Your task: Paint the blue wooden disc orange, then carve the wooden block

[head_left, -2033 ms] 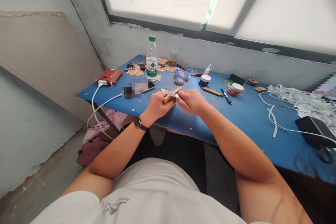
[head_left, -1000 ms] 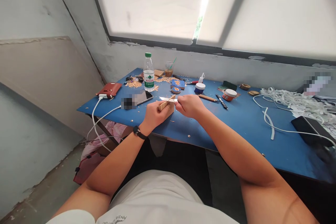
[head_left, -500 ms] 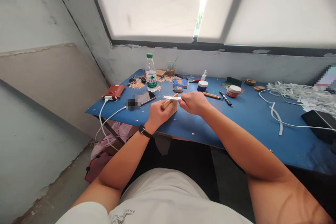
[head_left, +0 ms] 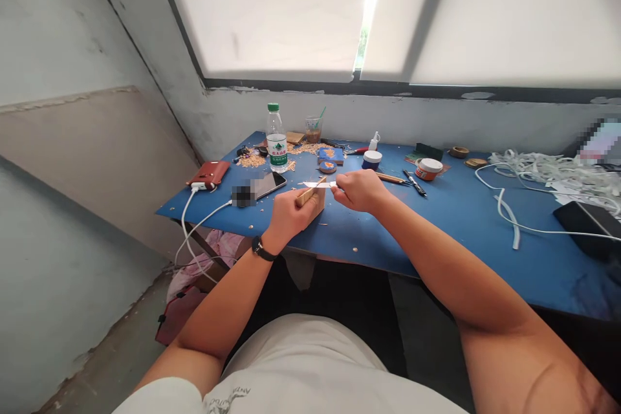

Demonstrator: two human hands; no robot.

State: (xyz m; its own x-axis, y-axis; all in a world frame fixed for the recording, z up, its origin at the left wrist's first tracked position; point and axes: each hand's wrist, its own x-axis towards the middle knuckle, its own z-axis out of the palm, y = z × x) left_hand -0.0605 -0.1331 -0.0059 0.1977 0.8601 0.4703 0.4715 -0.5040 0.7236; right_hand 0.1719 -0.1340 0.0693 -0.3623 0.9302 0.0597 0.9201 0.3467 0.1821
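Observation:
My left hand (head_left: 290, 212) is closed around a light wooden block (head_left: 319, 204), holding it just above the table's near edge. In my right hand (head_left: 359, 189) is a knife (head_left: 317, 185), gripped by its handle, which the fingers mostly hide. Its pale blade points left and lies across the top of the block, seemingly touching the wood. Beyond the hands sit a small round wooden piece (head_left: 327, 167) and a blue rectangular piece (head_left: 330, 155), both with orange painted patterns.
On the blue table (head_left: 451, 233) stand a water bottle (head_left: 277, 142), a cup (head_left: 314, 129), paint jars (head_left: 429, 169) and a pen (head_left: 414, 183). Wood shavings (head_left: 252, 157) lie behind. A phone (head_left: 272, 185) with a cable and a red-brown case (head_left: 208, 174) are left; white strips (head_left: 538, 171) right.
The knife blade has shifted slightly right relative to the wooden block, and the block has tilted a little. Both hands keep their grips. The camera view has moved slightly.

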